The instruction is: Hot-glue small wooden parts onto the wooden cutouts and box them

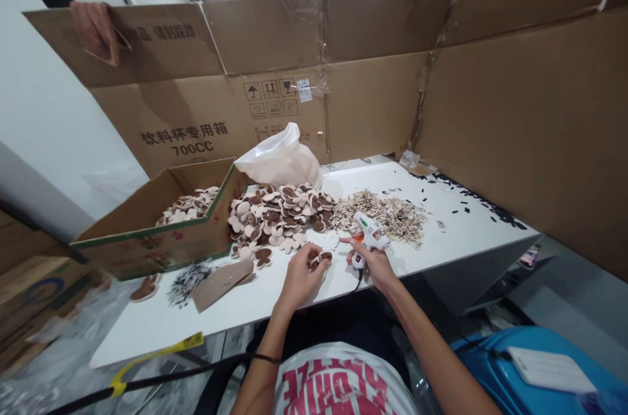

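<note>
My left hand (pixel 300 276) is closed around a small brown-and-cream felt piece (pixel 321 260) near the table's front edge. In my right hand (pixel 375 262) is a white hot glue gun (pixel 370 230), its handle gripped and a cord hanging below. The gun sits just right of the felt piece, apart from it. Behind my left hand rises a heap of similar felt pieces (pixel 279 212), brown and cream. Behind the gun spreads a pile of thin beige loops (pixel 407 217). My left fingers hide part of the held piece.
An open cardboard box (pixel 147 238) with more felt pieces stands at the left. A white plastic bag (pixel 284 160) lies behind the heap. Small black bits (pixel 483 202) are scattered at the right. Tall cardboard walls (pixel 373 107) surround the table; another person's hand (pixel 98 32) rests on the left one.
</note>
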Demonstrator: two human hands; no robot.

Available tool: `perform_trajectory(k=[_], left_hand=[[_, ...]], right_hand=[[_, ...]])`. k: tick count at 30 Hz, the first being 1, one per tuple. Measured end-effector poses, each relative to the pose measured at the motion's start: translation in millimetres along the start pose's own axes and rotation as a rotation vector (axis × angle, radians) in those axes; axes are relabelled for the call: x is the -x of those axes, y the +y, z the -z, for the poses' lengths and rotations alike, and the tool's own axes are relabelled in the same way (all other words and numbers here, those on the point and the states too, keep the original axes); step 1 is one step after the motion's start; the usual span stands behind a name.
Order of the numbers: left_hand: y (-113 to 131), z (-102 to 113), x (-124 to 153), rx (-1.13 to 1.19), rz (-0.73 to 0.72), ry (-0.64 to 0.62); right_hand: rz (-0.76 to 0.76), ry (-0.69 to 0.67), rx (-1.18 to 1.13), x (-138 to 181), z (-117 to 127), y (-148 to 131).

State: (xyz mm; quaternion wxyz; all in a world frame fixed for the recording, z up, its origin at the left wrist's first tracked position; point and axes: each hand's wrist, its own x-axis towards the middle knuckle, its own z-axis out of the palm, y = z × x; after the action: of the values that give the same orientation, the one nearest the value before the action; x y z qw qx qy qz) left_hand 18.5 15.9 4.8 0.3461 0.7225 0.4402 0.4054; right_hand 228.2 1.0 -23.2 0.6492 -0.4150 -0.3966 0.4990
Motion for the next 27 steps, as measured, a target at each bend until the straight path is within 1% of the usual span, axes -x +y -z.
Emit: perform_trajectory(k=[3,5,7,12,15,18,23,25,27], left_hand=[[-3.0,-5.0,-8.1,0.247,0.086,-0.003],[-7.0,-7.5,-10.7,0.354,0.146,-0.002],[-12.4,-8.3,-11.2,0.402,0.174,0.016],[-24.4,-6.6,-9.4,0.478,0.214,0.163],[-25.7,-6.2,-9.3,0.508,0.234,0.194],[-24.6,-6.1,-9.4,0.500,0.225,0.228],[-26.7,-8.3,-8.3,0.498,0.196,0.290],[-28.6,-10.5,-7.9,0.480,0.198,0.314],[-30.3,-12.8,-7.7,0.478,0.214,0.344]], right_hand=[[0.013,0.003,-0.010,-0.9,1.1,3.5],[0.028,0.021,0.002,-2.1,1.6,6.5],[0.036,0.038,0.018,-3.3,1.6,9.0],[0.038,0.072,0.075,-4.7,1.1,13.4],[0.029,0.096,0.150,-3.5,1.4,14.2],[-0.007,0.031,0.217,-0.5,3.0,11.7],[-0.108,-0.181,0.289,4.0,7.0,6.4],[-0.127,-0.225,0.327,4.7,7.5,5.5],[-0.141,-0.235,0.374,5.2,7.2,4.6]])
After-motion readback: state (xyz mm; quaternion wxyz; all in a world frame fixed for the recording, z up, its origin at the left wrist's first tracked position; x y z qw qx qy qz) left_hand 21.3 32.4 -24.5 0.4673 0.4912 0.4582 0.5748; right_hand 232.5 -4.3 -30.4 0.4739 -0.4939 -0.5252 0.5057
